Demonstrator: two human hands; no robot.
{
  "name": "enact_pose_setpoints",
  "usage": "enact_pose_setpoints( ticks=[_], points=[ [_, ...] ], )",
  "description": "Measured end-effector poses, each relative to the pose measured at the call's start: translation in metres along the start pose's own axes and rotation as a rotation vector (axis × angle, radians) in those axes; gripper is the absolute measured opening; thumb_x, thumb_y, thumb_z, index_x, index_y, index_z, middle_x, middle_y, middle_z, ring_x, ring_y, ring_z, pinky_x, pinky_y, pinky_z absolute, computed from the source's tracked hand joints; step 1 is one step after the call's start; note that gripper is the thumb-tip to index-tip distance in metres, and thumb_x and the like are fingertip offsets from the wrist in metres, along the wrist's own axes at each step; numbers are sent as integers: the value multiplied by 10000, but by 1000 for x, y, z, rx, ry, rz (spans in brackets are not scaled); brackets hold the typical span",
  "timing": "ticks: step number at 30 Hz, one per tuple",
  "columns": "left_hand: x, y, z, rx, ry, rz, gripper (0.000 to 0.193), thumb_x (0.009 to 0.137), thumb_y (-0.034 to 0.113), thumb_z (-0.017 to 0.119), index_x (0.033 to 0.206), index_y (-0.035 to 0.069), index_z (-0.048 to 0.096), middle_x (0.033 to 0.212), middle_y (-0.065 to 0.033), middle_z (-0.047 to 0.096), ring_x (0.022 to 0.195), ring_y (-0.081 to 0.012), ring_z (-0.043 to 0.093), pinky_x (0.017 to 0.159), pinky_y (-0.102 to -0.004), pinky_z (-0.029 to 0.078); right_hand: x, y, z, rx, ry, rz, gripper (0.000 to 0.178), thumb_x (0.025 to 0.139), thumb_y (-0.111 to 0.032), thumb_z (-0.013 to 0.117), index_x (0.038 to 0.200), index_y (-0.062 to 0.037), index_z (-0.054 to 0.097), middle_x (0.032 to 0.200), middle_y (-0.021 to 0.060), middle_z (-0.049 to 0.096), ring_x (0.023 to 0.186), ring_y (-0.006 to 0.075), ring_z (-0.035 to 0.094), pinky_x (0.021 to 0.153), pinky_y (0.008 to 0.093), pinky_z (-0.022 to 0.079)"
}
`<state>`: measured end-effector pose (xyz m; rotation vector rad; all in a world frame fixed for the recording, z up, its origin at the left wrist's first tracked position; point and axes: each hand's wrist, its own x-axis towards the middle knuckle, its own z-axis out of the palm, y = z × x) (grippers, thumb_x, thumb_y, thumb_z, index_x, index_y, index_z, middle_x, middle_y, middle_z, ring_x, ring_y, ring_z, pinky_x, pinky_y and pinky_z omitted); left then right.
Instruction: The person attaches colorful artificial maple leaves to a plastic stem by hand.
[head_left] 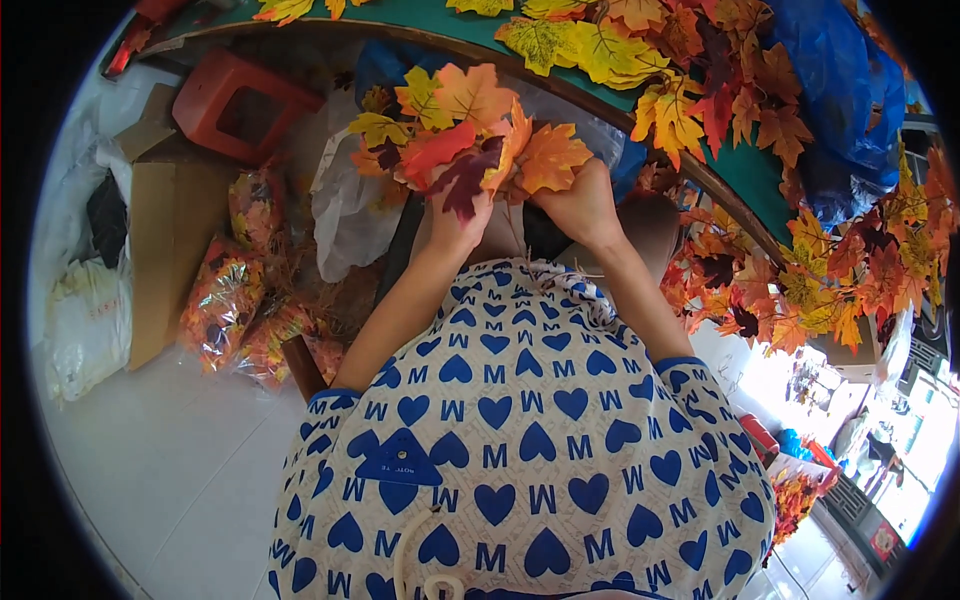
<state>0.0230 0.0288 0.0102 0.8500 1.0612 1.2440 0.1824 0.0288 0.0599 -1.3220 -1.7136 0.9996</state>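
Note:
In front of my lap I hold a bunch of artificial autumn leaves (474, 97) in orange, yellow, red and dark maroon. My left hand (462, 222) is closed around the lower part of the bunch, its fingers mostly covered by a maroon leaf. On the bunch's right side my right hand (584, 208) is closed next to an orange leaf, its fingertips turned away and partly hidden. Thin brown stems (517, 232) hang down between the two hands toward my patterned apron (520, 400).
A green table (745, 185) curves across the top and right, with leaf garlands (690, 60) and a blue plastic bag (840, 90) on it. To the left are a red stool (245, 105), a cardboard box (160, 250) and clear bags of leaves (222, 300).

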Motion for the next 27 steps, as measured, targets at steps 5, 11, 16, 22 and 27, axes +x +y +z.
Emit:
enact_pose_setpoints(
  ticks=[5,11,16,22,27],
  points=[
    [11,-31,-22,26,75,51,285,931,248,496,1083,19,568,873,-74,642,681,-148,626,579,-258,493,8,9,12,125,-35,23,215,696,-83,712,885,-4,646,870,91,676,795,190,656,707,300,498],
    [9,45,-7,-347,146,-44,150,830,5,610,975,-7,574,864,-101,627,657,-260,670,602,-350,576,-12,-6,5,603,-80,339,206,878,-104,589,1034,29,603,868,53,666,797,119,627,694,242,501],
    [23,61,-10,-429,122,55,156,873,48,579,1012,-8,537,932,-95,613,821,-264,655,709,-338,564,-28,-16,2,554,-271,296,215,931,-92,494,1061,55,582,793,45,656,664,81,580,612,189,481],
    [-14,44,9,-545,-132,-239,155,893,131,579,1001,20,581,944,-42,618,860,-144,597,727,-260,473,-7,-9,20,-32,111,-57,146,897,-68,520,965,39,593,750,99,625,604,166,565,566,260,465],
    [-12,18,10,-432,16,-228,213,886,151,595,1036,1,576,1000,-48,607,912,-135,583,845,-283,467,-6,-4,37,-642,90,-372,257,833,-44,559,1080,14,525,888,190,602,764,386,593,670,417,499]
  ],
)
